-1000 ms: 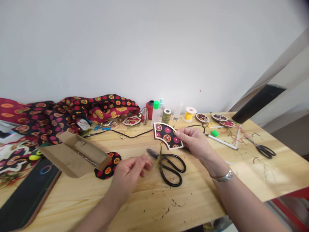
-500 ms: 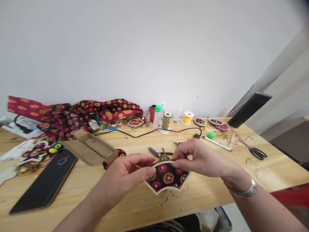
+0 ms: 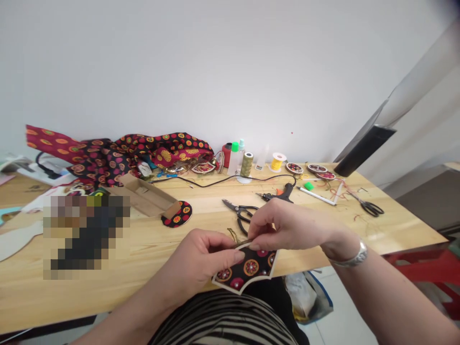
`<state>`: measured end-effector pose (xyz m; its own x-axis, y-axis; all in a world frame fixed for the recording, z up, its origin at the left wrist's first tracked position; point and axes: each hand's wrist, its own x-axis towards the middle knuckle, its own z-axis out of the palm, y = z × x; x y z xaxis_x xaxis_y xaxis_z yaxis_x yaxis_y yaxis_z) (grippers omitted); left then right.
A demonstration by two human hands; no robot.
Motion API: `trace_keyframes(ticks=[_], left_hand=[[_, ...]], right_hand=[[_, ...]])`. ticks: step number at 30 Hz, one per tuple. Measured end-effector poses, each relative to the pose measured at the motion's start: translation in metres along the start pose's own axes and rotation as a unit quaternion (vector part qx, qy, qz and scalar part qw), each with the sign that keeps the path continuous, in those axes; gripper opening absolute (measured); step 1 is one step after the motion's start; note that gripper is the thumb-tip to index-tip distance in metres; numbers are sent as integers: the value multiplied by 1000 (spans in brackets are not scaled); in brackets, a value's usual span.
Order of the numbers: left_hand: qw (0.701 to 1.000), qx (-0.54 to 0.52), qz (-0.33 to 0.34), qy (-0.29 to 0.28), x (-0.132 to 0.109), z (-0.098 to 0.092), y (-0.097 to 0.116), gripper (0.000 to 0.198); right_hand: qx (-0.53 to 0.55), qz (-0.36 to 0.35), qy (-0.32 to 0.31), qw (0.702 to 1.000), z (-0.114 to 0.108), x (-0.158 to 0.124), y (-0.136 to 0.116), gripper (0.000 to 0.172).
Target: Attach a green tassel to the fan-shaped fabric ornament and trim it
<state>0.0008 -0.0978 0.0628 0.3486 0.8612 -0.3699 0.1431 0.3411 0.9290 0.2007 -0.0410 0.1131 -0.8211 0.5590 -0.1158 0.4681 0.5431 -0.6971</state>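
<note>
Fan-shaped piece (image 3: 247, 275): black ground, magenta discs and orange-ringed rosettes dotted with pearly white; cream border. Cord (image 3: 233, 235): olive-gold. Heaped cloth (image 3: 172, 143): black and deep red sections, printed with round orange, yellow and crimson motifs. Round piece (image 3: 178, 214): black, with red and yellow-orange flowers. Counter (image 3: 72, 297): pale yellow wood with tan grain. Box (image 3: 138, 203): plain brown. Bottle (image 3: 233, 164): translucent white, bright green cap. Thread spools: one olive (image 3: 246, 166), one yellow between whitish flanges (image 3: 276, 163). Glue gun (image 3: 286, 192): black, orange accent. Garment (image 3: 223, 326): black and beige stripes. Bracelet (image 3: 354, 258): silver. Wall (image 3: 230, 57): even pale grey.
</note>
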Motion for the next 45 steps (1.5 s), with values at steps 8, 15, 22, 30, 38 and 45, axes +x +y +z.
trace_keyframes(ticks=[8,15,22,30,38,45], left_hand=[[996,-64,-41,43,10,-9,-20,21],[980,-151,-40,127,25,-13,-26,21],[956,-217,-54,190,37,-23,-38,24],[947,-197,-88,237,37,-32,-46,25],[966,-118,-66,221,33,-14,-41,26],[968,-69,-51,236,26,-4,-39,20]], right_hand=[[273,80,90,954,27,12,47,35],[592,37,155,790,85,20,57,49],[500,175,112,841,97,8,65,25],[89,247,226,938,62,-18,74,19],[459,170,237,839,68,35,65,37],[517,185,243,800,73,43,68,24]])
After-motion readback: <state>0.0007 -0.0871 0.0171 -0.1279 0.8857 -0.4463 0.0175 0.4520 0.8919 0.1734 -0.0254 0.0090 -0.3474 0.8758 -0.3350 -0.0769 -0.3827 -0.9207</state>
